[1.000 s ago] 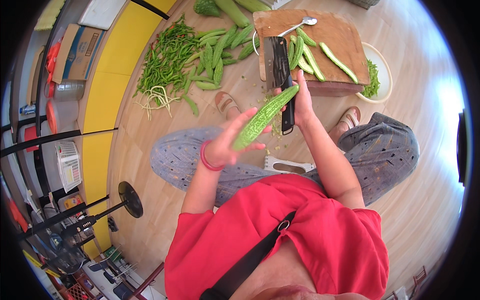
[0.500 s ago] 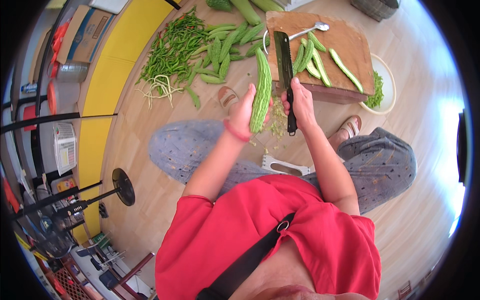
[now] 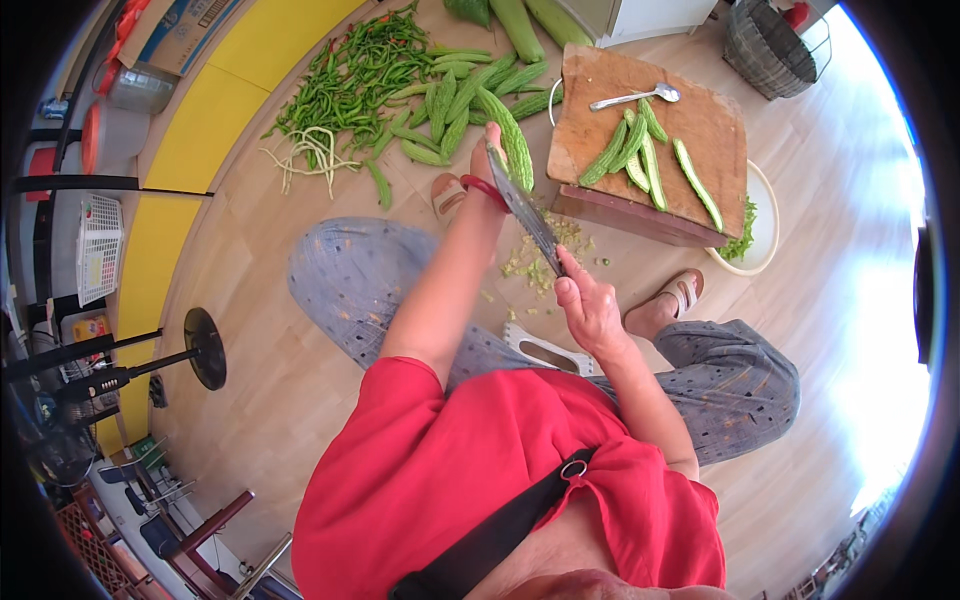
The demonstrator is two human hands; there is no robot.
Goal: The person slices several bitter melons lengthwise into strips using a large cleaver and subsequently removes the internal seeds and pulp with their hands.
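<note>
head view: the bitter gourd [image 3: 511,132] is in the left hand [image 3: 488,155].

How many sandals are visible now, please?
2: the left sandal, just left of the red bracelet, and the right sandal, below the cutting board in the picture. Others may be hidden.

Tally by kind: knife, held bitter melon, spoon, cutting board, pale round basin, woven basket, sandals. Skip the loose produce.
Knife: 1
Held bitter melon: 1
Spoon: 1
Cutting board: 1
Pale round basin: 1
Woven basket: 1
Sandals: 2
Total: 8
</note>
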